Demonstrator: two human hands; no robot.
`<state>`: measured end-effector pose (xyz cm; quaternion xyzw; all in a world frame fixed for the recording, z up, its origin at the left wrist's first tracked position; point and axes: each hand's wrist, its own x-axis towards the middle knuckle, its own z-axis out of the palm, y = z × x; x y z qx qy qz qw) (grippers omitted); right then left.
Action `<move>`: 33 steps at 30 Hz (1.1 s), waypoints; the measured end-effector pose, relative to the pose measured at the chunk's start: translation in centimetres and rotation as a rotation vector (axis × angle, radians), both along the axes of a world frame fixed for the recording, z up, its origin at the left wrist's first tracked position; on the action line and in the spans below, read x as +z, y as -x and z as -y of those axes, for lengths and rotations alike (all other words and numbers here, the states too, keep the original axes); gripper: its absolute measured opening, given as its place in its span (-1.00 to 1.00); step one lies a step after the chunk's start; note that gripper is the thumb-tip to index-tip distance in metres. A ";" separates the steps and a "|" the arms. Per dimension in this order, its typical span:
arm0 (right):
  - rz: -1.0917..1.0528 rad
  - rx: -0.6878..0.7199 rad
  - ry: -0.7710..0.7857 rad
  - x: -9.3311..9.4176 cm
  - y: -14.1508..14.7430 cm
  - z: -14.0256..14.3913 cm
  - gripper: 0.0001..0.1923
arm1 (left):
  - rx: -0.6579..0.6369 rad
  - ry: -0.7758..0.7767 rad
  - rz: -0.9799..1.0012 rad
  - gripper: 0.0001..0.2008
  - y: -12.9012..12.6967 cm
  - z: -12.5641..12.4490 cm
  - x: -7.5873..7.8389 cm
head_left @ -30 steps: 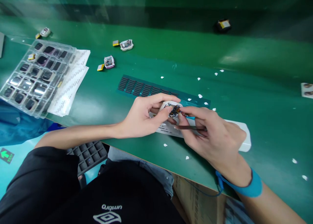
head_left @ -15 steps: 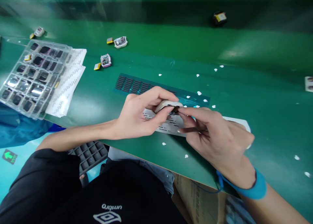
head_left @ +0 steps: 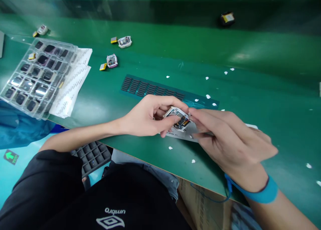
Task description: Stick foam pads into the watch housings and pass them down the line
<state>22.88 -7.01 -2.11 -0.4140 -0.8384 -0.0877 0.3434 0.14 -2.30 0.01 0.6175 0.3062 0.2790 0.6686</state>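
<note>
Small white device casing (head_left: pixel 177 118), open with circuitry showing, at frame centre over the green table (head_left: pixel 250 99). Pinched between thumb and fingers of left hand (head_left: pixel 147 116). Touched at its right edge by right hand (head_left: pixel 230 143) fingertips, closed around a thin dark tool (head_left: pixel 204 134).

- A clear plastic compartment tray (head_left: pixel 35 76) of small dark square parts is lying at ten o'clock, overlapping white printed paper sheets (head_left: pixel 72 81).
- A teal sheet of black strips (head_left: pixel 150 88) is lying at twelve o'clock.
- Three small open white casings with yellow cells (head_left: pixel 110 61) (head_left: pixel 122 41) (head_left: pixel 40 30) are sitting at eleven o'clock.
- A black-and-yellow block (head_left: pixel 227 18) is resting at one o'clock.
</note>
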 end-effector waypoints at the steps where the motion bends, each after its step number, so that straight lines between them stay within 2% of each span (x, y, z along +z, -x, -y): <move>1: 0.025 0.021 -0.003 0.0 -0.2 0.0 -0.52 | -0.012 0.036 0.013 -0.89 0.0 -0.1 -0.1; 6: 0.097 0.087 0.004 0.3 -0.7 -0.2 -0.51 | -0.023 0.150 0.060 -0.86 -0.1 -0.2 -0.5; 10: 0.099 -0.110 -0.025 0.6 0.0 -0.8 -0.48 | 0.020 0.177 0.075 -0.83 -0.2 -0.2 -0.5; 12: 0.105 -0.151 -0.055 0.7 0.3 -1.0 -0.51 | 0.033 0.197 0.081 -0.81 -0.2 -0.2 -0.5; 18: 0.140 0.044 0.015 0.8 -0.5 -0.5 -0.64 | 0.036 0.224 0.096 -0.76 -0.2 -0.1 -0.9; 21: 0.150 0.052 -0.014 1.2 -0.9 -0.3 -0.67 | 0.069 0.218 0.102 -0.76 -0.3 0.0 -1.3; 25: 0.174 0.054 0.001 1.3 -0.8 -0.3 -0.58 | 0.074 0.217 0.123 -0.75 -0.5 0.2 -1.7; 33: 0.115 0.070 0.056 0.5 -1.0 -0.7 -0.54 | 0.083 0.170 0.105 -0.79 -0.4 0.3 -1.7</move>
